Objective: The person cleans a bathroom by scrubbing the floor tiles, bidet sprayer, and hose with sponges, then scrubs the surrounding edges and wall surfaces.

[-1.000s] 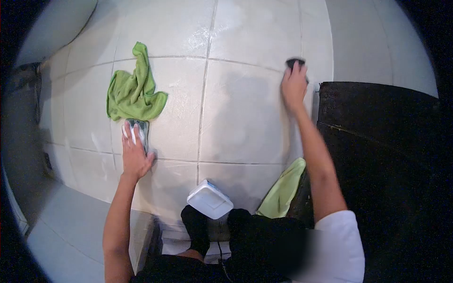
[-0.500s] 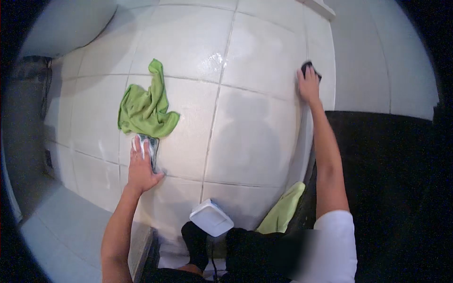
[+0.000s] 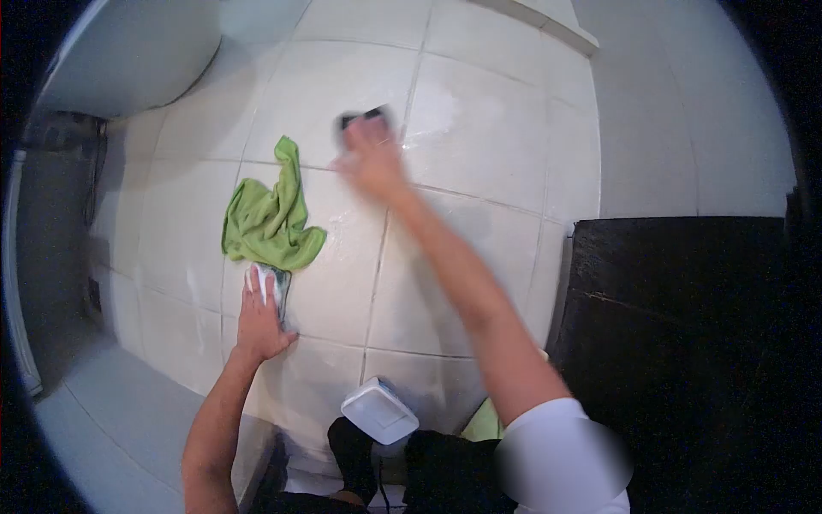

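My right hand, blurred by motion, grips a small black scrubbing pad against the wet floor tiles near the top middle. The pad's exact kind is smeared. On the left, my left hand lies flat with fingers spread over a dark patterned item with white suds, partly hidden under the fingers. A crumpled green cloth rests on the tiles just beyond those fingertips, touching or nearly touching the item.
Between my feet and the tiles stands a white plastic tub. A yellow-green cloth shows partly behind my right arm. A black panel borders the floor at right, and a rounded white fixture stands at the upper left.
My right hand has swept left with the black pad, from the right edge of the tiles to near the green cloth. My left hand stays in place; the view has shifted slightly.
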Tool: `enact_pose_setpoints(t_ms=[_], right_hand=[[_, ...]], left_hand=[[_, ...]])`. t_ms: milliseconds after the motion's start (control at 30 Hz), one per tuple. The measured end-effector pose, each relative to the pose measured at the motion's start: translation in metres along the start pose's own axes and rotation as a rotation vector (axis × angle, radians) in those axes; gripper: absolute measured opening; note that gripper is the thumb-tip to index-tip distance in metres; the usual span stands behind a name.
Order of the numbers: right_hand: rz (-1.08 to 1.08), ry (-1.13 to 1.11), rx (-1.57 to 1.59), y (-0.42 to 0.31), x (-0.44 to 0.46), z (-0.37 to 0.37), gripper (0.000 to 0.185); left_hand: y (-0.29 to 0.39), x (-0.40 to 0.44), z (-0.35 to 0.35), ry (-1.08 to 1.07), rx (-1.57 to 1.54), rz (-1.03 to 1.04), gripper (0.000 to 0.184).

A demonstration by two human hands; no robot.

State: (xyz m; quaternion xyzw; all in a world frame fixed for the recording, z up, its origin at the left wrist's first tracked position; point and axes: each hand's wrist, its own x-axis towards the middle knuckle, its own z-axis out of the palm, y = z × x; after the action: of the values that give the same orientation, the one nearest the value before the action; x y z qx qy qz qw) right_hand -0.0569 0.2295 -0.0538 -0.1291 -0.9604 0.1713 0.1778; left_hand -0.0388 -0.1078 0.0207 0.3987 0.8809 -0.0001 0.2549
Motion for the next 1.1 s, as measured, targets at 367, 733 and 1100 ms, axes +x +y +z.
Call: enact_pose_setpoints(t_ms=[367,733,1100], right_hand=[[0.484,-0.012,-0.349,0.138,-0.100,-0.126,0.064],[0.181,-0.264,0.066,-0.115,-0.249,-0.088,0.084],[0.526,-0.045,-0.216,0.007,-0.273,-0.159,0.063]], left_hand=[[-0.007,-0.001,0.012,0.015,-0.020,0.060,0.106],[-0.009,0.004,0.043,0.235,0.191,0.077,0.080],[-0.008,-0.019,0.037,0.254,-0.137,-0.031,0.086]])
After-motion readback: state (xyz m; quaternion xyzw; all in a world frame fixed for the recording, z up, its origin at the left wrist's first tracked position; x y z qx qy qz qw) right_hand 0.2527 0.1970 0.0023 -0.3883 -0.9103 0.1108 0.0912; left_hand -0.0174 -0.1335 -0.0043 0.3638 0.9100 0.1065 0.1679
